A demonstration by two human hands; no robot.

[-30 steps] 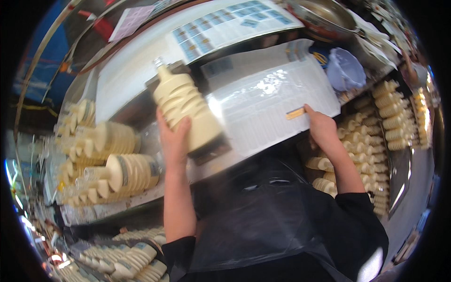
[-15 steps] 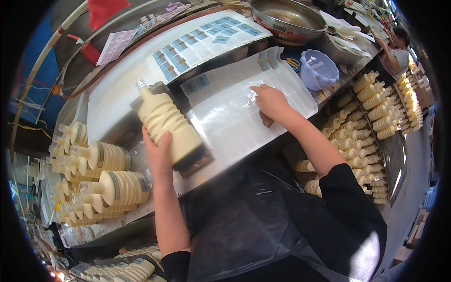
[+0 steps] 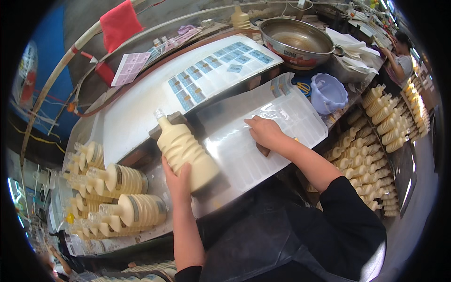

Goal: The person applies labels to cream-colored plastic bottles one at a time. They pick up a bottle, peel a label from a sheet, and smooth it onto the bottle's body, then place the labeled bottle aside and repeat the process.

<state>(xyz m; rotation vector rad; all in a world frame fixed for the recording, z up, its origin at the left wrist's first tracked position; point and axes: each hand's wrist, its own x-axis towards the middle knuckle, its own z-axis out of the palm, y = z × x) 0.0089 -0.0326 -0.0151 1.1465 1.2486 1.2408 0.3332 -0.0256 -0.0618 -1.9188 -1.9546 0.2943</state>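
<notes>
My left hand (image 3: 177, 181) is wrapped round the lower side of a cream bottle (image 3: 185, 150) with wavy ridges and a clear neck. The bottle lies tilted, neck pointing away, on a dark block (image 3: 162, 130) that shows beside its shoulder. Over a translucent sheet (image 3: 230, 164) marked in rows of rectangles, my right hand (image 3: 268, 134) is closed, its index finger pointing left. A brown wedge-shaped piece (image 3: 262, 149) sticks out from under that palm, and the fingers seem curled round it. A few blue labels (image 3: 280, 86) sit at the sheet's far right corner.
Behind lies a white board (image 3: 136, 124) with rows of blue labels (image 3: 195, 91). Farther right stand a wide metal pan (image 3: 296, 42), a lavender bucket (image 3: 327, 94) and yellow-handled scissors (image 3: 304, 88). Finished-looking ridged bottles (image 3: 141, 209) crowd the left; more fill racks (image 3: 371, 160) at right.
The whole view has shifted, so the bench appears lower and farther right. My right hand has moved slightly nearer to me and left over the sheet. My left hand still holds the bottle.
</notes>
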